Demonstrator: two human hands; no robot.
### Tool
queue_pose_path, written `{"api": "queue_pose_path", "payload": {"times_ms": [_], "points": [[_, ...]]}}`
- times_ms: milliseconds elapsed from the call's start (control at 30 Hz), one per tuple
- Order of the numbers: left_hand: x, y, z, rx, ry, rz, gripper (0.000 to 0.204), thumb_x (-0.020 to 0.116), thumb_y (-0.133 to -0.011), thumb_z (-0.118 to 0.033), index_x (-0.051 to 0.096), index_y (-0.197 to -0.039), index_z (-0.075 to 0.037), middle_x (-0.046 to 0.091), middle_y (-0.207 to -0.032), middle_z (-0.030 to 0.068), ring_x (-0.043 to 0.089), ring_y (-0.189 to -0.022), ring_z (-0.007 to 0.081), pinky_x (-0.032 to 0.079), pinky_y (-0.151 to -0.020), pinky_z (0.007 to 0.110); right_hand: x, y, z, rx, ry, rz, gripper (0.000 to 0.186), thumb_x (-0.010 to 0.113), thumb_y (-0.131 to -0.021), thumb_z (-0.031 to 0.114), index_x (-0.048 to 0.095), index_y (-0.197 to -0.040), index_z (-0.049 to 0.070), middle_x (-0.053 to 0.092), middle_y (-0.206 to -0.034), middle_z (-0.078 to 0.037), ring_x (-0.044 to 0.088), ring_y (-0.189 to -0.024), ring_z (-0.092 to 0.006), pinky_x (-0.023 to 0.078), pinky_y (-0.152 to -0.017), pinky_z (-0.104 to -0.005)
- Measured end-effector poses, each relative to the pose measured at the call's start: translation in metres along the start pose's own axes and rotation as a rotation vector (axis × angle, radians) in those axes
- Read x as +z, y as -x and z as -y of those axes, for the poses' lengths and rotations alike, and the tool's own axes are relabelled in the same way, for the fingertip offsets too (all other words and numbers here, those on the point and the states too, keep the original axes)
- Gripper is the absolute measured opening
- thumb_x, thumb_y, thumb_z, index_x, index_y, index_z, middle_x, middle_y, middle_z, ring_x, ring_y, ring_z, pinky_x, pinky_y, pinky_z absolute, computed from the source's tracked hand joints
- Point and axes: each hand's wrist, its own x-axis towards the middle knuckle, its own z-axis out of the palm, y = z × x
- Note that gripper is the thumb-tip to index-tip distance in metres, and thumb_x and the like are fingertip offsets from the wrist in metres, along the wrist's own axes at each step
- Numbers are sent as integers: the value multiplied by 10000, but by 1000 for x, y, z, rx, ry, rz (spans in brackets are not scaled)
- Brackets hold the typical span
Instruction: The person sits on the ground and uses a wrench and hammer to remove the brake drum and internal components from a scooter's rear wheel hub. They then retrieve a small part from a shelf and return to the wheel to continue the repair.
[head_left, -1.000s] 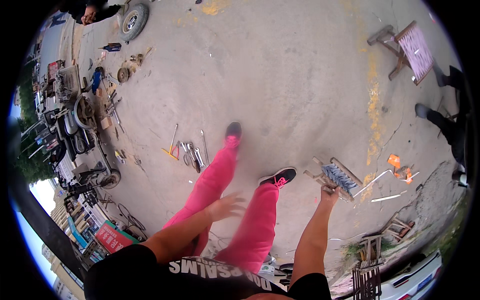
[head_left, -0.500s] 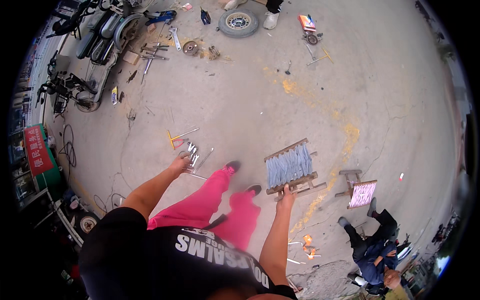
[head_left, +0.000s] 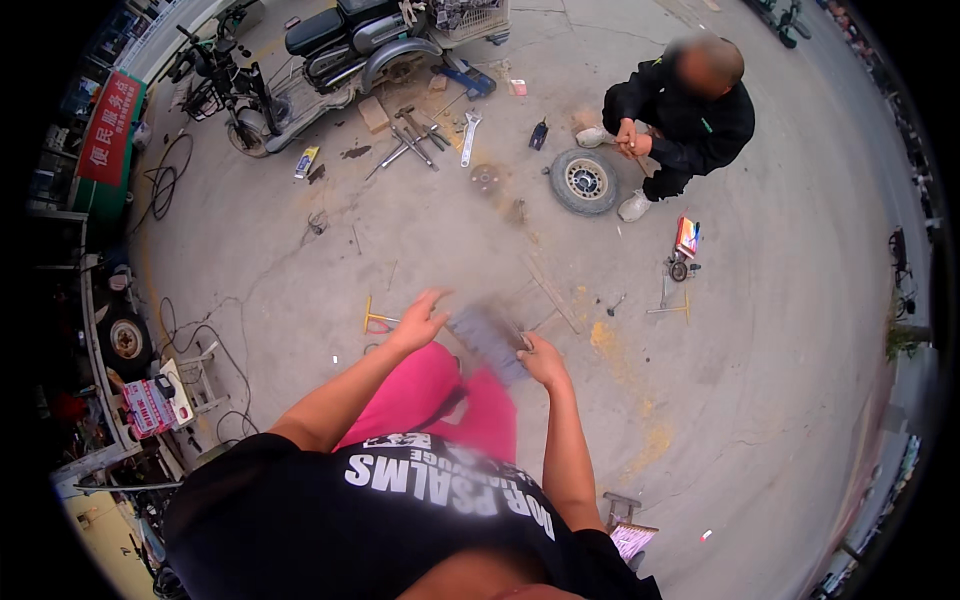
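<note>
In my right hand (head_left: pixel 543 361) is the wooden edge of a folding stool (head_left: pixel 490 343) with a grey-blue strap seat. The stool is blurred and hangs in front of my knees, its wooden legs pointing away from me. My left hand (head_left: pixel 420 318) is at the stool's left side, fingers stretched out and apart, with no tool visible in it; whether it touches the seat I cannot tell. Just beyond that hand, a yellow T-handle wrench (head_left: pixel 368 312) and red-handled pliers (head_left: pixel 379 326) lie on the ground, partly covered by my forearm.
A person in black (head_left: pixel 690 125) sits ahead by a wheel (head_left: pixel 585 181). Several tools, including a big adjustable wrench (head_left: pixel 469 138), lie near a three-wheeled vehicle (head_left: pixel 375 50). A second T-handle wrench (head_left: pixel 672 309) lies right; a pink-seated stool (head_left: pixel 630 538) stands behind right.
The stool has swung from my right side to in front of my legs. My left hand has risen from beside the wrenches toward it. The view has tilted up, bringing the seated person into sight.
</note>
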Motion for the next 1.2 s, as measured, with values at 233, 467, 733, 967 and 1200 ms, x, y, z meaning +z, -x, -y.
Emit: {"api": "queue_pose_path", "payload": {"times_ms": [233, 467, 733, 967, 1200], "points": [[-66, -108, 63, -26, -233, 128, 301, 496, -854, -91, 585, -1138, -43, 616, -1058, 155, 562, -1020, 322, 428, -905, 399, -4, -162, 178, -177, 629, 399, 283, 539, -796, 183, 645, -1045, 102, 644, -1020, -177, 604, -985, -348, 469, -837, -447], [-182, -205, 139, -117, 78, 320, 291, 501, -907, -268, 619, -910, -1, 627, -840, 168, 582, -779, 258, 457, -737, 380, 37, -314, 269, -485, 780, 486, 198, 596, -763, 117, 652, -951, 88, 659, -924, -143, 621, -923, -332, 485, -790, -447], [-327, -339, 131, -250, -113, 239, 497, 427, -927, -465, 631, -946, -13, 625, -890, 214, 593, -844, 352, 464, -769, 427, 60, -502, 356, -600, 566, 394, 261, 599, -792, 128, 616, -1044, 62, 643, -903, -175, 604, -915, -361, 475, -793, -461], [-413, -468, 161, -397, -728, 137, 567, 410, -923, -503, 668, -736, -34, 646, -749, 207, 632, -732, 368, 490, -656, 484, 29, -708, 384, -304, -22, 116, 362, 556, -865, 164, 537, -1189, 4, 649, -966, -196, 615, -908, -330, 471, -807, -391], [-477, -598, 252, -317, -755, 159, 623, 358, -951, -488, 643, -634, -34, 620, -633, 184, 617, -619, 371, 484, -570, 476, -19, -793, 306, 221, -399, -12, 206, 518, -885, 46, 570, -1077, -5, 646, -825, -74, 597, -637, -119, 480, -533, -262]]}}
